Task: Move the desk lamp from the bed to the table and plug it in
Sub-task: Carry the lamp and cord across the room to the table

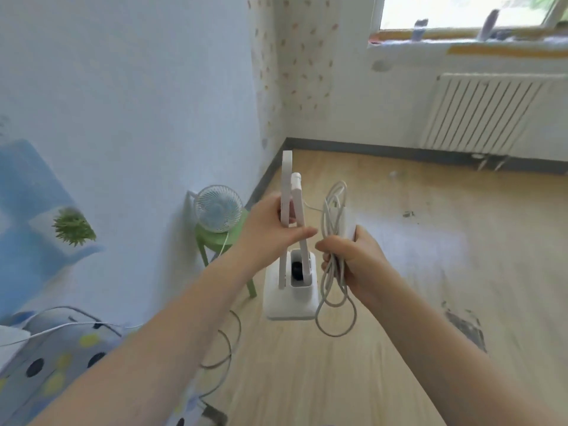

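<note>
A white desk lamp (pixel 292 290) hangs in the air in front of me, its folded arms upright above its square base. My left hand (pixel 270 229) grips the two arms near their middle. My right hand (pixel 353 259) is closed around the lamp's coiled white cord (pixel 333 210) and its plug, just right of the base; loops of cord hang below the fist. The bed (pixel 52 364), with a dotted cover, lies at the lower left under my left forearm. No table is in view.
A small white fan (pixel 218 209) stands on a green stool (pixel 215 241) by the blue wall, its cable trailing over the wooden floor (pixel 399 241). A white radiator (pixel 479 112) hangs under the window at the back right. A green plant (pixel 73 226) sits at the left.
</note>
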